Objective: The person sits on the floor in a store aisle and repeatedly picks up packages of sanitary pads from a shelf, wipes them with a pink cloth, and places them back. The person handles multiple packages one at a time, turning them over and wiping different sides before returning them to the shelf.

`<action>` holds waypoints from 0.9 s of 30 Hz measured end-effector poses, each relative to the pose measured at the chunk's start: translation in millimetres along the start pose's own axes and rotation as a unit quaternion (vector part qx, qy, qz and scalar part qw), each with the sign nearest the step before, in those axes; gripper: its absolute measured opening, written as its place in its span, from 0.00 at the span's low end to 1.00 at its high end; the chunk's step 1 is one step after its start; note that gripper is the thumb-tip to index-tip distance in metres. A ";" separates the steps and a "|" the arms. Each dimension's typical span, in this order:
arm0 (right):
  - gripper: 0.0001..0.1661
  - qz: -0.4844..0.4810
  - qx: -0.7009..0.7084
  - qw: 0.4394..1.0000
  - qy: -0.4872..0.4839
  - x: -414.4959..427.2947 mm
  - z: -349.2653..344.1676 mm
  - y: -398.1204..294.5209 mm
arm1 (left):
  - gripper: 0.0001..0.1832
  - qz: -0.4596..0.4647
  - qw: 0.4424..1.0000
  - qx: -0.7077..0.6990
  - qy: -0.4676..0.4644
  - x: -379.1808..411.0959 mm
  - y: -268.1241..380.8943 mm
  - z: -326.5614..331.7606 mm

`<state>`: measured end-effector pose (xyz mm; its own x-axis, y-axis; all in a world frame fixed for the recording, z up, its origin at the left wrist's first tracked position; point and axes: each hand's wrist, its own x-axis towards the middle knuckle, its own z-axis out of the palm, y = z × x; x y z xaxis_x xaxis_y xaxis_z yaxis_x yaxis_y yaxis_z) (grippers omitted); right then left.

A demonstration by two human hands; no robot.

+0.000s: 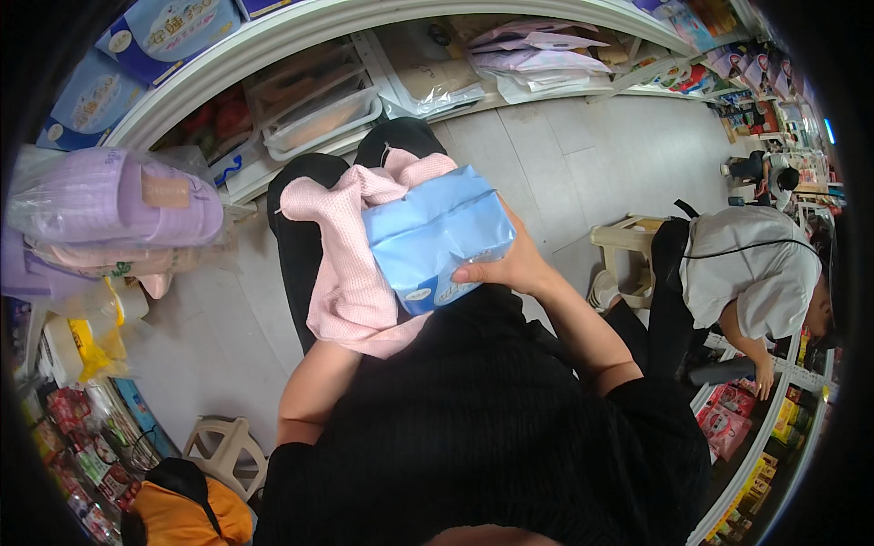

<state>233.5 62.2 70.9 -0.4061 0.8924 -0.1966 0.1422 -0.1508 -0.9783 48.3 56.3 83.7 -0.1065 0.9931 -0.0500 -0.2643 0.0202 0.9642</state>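
Observation:
A blue plastic-wrapped package rests above my lap, tilted, with a darker blue printed corner towards me. My right hand grips its right end, the thumb lying across the near face. Beside and partly under the package, a pink waffle-weave cloth drapes over my black-trousered thigh. The cloth covers my left hand, so only the forearm shows below its near edge; whether those fingers hold anything is hidden.
Purple slippers in clear plastic jut out at left. A shelf with plastic bins and packets runs ahead. At right, a person in a white shirt reaches towards low shelves near a beige stool. Another stool stands lower left, beside an orange-and-black item.

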 end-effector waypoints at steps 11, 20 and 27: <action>0.54 0.009 0.165 0.986 0.037 8.1 -7.4 -4.9 | 0.16 -0.041 0.988 -0.148 -0.016 -17.9 3.6 5.6; 0.55 0.045 0.010 0.981 -0.190 -6.9 -3.9 -33.3 | 0.17 -0.062 0.973 -0.124 -0.186 1.9 14.0 -27.3; 0.59 -0.061 0.052 0.989 -0.123 -0.8 8.5 -20.9 | 0.18 -0.100 0.957 -0.137 -0.234 -18.5 14.0 -36.1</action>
<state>223.2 61.0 91.0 -0.6234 0.7784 -0.0738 -0.0099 -0.1022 -0.9947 12.0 34.0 88.6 0.3965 0.9170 -0.0437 -0.4827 0.2487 0.8398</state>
